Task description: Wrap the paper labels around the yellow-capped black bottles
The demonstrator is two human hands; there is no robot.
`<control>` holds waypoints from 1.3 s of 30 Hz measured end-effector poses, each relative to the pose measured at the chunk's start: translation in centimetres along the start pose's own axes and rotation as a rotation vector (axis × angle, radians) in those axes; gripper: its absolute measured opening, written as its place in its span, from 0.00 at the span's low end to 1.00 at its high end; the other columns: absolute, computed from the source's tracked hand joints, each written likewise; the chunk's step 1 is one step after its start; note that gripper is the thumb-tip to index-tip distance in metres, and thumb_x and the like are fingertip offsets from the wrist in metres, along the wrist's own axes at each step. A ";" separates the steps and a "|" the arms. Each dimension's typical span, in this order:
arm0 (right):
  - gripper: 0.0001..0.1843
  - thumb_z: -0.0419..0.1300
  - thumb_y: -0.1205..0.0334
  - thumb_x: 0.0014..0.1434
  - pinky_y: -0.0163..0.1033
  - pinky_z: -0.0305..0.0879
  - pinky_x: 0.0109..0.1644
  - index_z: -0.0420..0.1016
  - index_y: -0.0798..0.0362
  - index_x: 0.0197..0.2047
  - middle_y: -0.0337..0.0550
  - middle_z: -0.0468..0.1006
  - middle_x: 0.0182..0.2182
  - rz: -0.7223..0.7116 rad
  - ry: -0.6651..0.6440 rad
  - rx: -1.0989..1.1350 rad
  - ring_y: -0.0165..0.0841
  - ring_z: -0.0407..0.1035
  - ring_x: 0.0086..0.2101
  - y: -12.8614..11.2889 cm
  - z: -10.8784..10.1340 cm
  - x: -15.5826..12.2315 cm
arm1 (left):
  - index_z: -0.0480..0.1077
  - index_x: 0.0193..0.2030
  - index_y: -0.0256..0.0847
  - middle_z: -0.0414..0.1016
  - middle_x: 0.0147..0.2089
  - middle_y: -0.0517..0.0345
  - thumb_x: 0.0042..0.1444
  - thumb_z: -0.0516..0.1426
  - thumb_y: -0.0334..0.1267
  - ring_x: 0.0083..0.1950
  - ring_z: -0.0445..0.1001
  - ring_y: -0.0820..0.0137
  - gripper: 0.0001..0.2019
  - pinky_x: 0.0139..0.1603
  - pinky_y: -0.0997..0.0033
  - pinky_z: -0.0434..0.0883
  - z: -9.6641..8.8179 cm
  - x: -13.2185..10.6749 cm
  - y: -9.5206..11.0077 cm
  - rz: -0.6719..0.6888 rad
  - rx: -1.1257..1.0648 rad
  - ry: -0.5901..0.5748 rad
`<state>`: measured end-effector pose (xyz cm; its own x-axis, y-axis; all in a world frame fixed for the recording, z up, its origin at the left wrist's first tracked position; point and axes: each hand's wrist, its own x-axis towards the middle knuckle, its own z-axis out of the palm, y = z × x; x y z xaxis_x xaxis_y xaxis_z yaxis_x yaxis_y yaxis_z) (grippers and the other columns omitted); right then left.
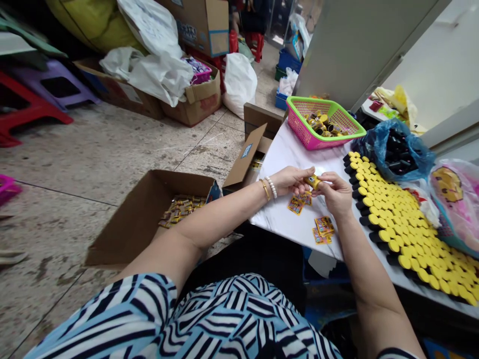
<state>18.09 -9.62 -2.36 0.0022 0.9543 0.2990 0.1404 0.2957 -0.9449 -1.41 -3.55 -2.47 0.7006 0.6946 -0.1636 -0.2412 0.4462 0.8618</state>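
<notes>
Above the near edge of the white counter (284,149), one small yellow-capped tube (312,182) is pinched between the fingertips of the left hand (290,180) and the right hand (337,192), both closed on it. It is judged light, rigid and smooth, perhaps slippery, so it is best gripped at its two ends. Two heaps of printed stickers (322,229) are counted just below the hands, one pink basket (301,130) and one blue bag (377,142) farther back, while the rows of capped tubes (396,219) are too many to be counted.
</notes>
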 end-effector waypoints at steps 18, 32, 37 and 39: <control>0.32 0.60 0.35 0.62 0.54 0.77 0.51 0.82 0.56 0.52 0.52 0.85 0.42 -0.187 0.302 -0.907 0.47 0.81 0.43 -6.8 -5.9 17.4 | 0.79 0.34 0.39 0.81 0.33 0.56 0.55 0.67 0.42 0.35 0.76 0.69 0.08 0.38 0.70 0.69 -1.4 0.9 -0.7 0.412 0.871 0.397; 0.19 0.62 0.50 0.60 0.50 0.64 0.48 0.87 0.53 0.44 0.56 0.83 0.41 0.161 0.086 -1.696 0.49 0.69 0.45 -3.2 -13.5 0.9 | 0.83 0.37 0.44 0.79 0.40 0.53 0.57 0.65 0.41 0.40 0.75 0.64 0.06 0.39 0.66 0.66 0.1 1.5 -1.9 0.400 1.450 0.158; 0.16 0.61 0.57 0.60 0.52 0.60 0.49 0.83 0.56 0.45 0.60 0.79 0.42 0.057 0.115 -1.746 0.51 0.63 0.47 -1.5 -11.6 0.5 | 0.81 0.36 0.39 0.79 0.39 0.52 0.59 0.63 0.38 0.40 0.74 0.65 0.06 0.43 0.66 0.68 -0.2 1.2 -1.6 0.449 1.361 0.182; 0.15 0.59 0.60 0.60 0.52 0.59 0.49 0.81 0.58 0.46 0.61 0.79 0.42 0.038 0.120 -1.752 0.51 0.63 0.47 -1.1 -11.6 0.5 | 0.81 0.40 0.39 0.78 0.38 0.54 0.58 0.64 0.39 0.39 0.74 0.66 0.07 0.44 0.66 0.69 -0.3 0.9 -1.4 0.467 1.314 0.205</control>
<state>29.41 -10.04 0.40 0.0852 0.9269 0.3656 0.9434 -0.1931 0.2698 -0.61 -3.37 -3.95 0.5952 0.7497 0.2894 0.4527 -0.6104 0.6500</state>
